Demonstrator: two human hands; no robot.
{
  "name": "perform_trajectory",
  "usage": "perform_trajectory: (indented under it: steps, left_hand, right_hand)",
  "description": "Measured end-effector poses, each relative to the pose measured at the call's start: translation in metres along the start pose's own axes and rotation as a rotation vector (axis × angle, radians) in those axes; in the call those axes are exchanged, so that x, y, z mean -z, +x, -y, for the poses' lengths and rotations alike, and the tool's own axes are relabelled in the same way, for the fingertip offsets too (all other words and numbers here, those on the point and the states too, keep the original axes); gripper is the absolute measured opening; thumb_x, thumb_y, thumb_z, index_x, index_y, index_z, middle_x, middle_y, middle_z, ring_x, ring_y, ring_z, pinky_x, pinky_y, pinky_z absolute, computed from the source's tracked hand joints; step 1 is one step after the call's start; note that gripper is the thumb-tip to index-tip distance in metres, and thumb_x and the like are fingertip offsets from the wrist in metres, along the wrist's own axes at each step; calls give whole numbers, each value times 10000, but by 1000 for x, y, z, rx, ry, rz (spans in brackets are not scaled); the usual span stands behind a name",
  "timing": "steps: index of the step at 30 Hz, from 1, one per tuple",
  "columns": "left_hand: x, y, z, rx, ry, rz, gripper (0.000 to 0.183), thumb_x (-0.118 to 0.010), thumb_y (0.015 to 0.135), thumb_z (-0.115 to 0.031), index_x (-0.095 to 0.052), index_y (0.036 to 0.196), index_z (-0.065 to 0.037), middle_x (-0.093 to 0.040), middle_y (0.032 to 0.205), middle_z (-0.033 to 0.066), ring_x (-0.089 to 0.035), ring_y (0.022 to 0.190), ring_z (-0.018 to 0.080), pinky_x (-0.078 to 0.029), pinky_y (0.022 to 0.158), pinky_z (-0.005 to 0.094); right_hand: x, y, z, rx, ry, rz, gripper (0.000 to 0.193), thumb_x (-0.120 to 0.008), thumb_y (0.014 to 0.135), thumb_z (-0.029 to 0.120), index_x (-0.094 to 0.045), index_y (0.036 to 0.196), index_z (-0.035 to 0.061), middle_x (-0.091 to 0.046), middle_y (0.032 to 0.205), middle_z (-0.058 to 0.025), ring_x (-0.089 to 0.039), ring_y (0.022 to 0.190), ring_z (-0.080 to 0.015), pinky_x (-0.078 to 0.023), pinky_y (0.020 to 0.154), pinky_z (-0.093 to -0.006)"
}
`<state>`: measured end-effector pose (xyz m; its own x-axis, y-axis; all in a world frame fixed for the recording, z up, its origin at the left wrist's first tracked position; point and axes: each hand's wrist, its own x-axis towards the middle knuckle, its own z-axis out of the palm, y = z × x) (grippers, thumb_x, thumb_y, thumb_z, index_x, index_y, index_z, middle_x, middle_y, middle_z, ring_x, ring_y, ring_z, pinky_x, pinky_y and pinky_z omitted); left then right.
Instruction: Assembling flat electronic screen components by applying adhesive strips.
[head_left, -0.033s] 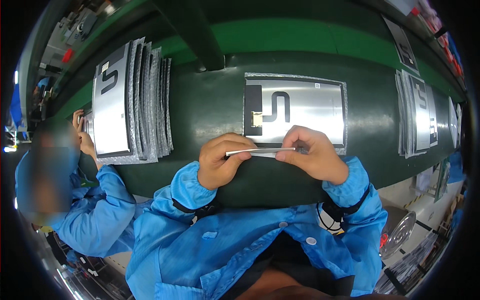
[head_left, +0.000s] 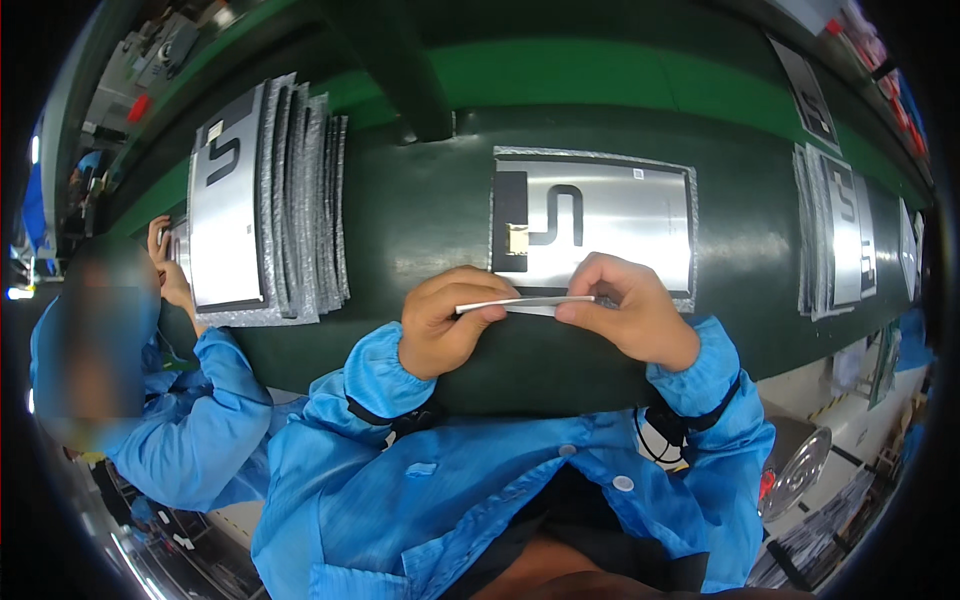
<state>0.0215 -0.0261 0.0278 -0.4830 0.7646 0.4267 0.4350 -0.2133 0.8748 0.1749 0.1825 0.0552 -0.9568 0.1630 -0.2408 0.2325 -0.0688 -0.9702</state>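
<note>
Just in front of my chest I hold a thin, white, card-like piece (head_left: 530, 302), seen almost edge-on, so its faces are hidden. My left hand (head_left: 447, 318) pinches its left end between thumb and curled fingers. At the other end, my right hand (head_left: 625, 312) grips it between thumb and forefinger. Beyond my hands lies a flat silver display panel (head_left: 625, 215) with a black strip and a black curved mark, resting on a bubble-wrap sheet. A small gold-coloured patch (head_left: 517, 239) sits on its black strip. My fingers overlap the panel's near edge in the view.
To the left stands a tall stack of similar panels (head_left: 225, 200) interleaved with bubble wrap. A smaller stack (head_left: 845, 230) is at the right, and a single panel (head_left: 803, 92) lies behind it. A green post (head_left: 395, 75) rises at the table's back. A co-worker (head_left: 190, 425) sits at the left.
</note>
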Motion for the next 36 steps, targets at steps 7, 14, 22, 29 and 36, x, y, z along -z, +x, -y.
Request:
perform_trajectory:
  steps: [7, 14, 22, 29, 36]
  left_hand:
    - [-2, 2, 1, -203, 8, 35, 199, -728, 826, 64, -713, 1018, 15, -742, 1015, 178, -728, 884, 309, -582, 765, 383]
    - [0, -3, 3, -225, 47, 9, 145, -768, 851, -28, -691, 973, -25, -729, 951, 117, -722, 840, 295, -566, 732, 397]
    - [-3, -3, 3, -263, 9, 24, 156, -775, 860, -50, -684, 987, -32, -730, 968, 124, -717, 847, 304, -562, 724, 406]
    - [1, -10, 5, -254, 10, -7, 84, -644, 978, -85, -677, 1016, -17, -727, 972, 173, -713, 829, 302, -575, 729, 408]
    - [-8, -6, 3, -76, -142, -81, 124, -649, 992, -95, -670, 949, 19, -722, 953, 165, -699, 822, 245, -555, 732, 353]
  right_hand:
    - [-5, -9, -2, 241, -173, -79, 183, -813, 846, 70, -633, 859, 39, -665, 856, -55, -620, 823, -154, -490, 759, -299]
    - [-5, -8, 1, 211, -184, -38, 181, -814, 837, 48, -635, 842, 27, -685, 858, -77, -643, 816, -170, -502, 772, -307]
    - [1, -13, -1, 102, -16, -27, 164, -824, 854, 87, -675, 839, 21, -710, 855, -48, -635, 822, -118, -497, 757, -278]
    - [3, -5, 6, 120, -163, 65, 175, -806, 898, 172, -714, 872, 25, -726, 853, -44, -645, 810, -112, -511, 748, -284]
    - [3, -2, -2, 138, 59, 106, 207, -809, 909, 228, -731, 874, 39, -695, 772, -2, -575, 712, -67, -451, 643, -241]
